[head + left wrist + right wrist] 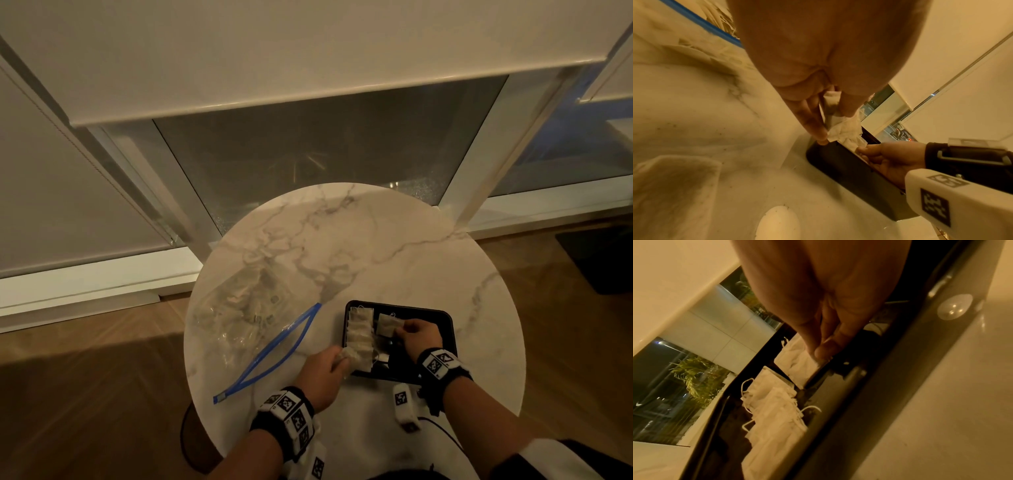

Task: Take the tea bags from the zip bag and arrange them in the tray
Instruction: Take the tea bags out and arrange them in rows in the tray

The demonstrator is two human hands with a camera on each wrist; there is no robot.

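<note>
Over the black tray point(448, 329), the right hand point(416, 337) pinches a tea bag point(386, 324); left hand point(323, 370) (at eight o'clock) pinches a crumpled one point(346, 356).

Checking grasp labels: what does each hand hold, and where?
Left hand pinches a crumpled tea bag at its edge; right hand pinches another tea bag by its corner.

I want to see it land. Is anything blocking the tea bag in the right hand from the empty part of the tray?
Nothing visible. The right hand pinches a tea bag over the tray, beside the row of tea bags.
</note>
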